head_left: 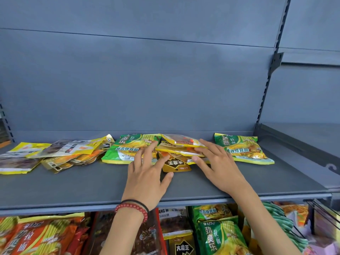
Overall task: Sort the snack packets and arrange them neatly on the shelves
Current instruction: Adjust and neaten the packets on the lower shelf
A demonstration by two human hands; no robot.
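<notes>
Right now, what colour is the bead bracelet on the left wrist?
Red; the bead bracelet shows best in the head view.

Along the back of the shelf (73, 186) lie, from left to right, a heap (60, 153) of overlapping pouches, the left noodle packet (125, 150), a stack (178, 150) touching it, and the right noodle packet (242, 150) just beside. The left hand (147, 173) and right hand (219, 162) flank the stack. Lower packets (217, 234) lie beneath the shelf.

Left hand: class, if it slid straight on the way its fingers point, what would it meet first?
Probably the stack of yellow packets, just ahead of the fingertips of the left hand, though depth is unclear.
</notes>
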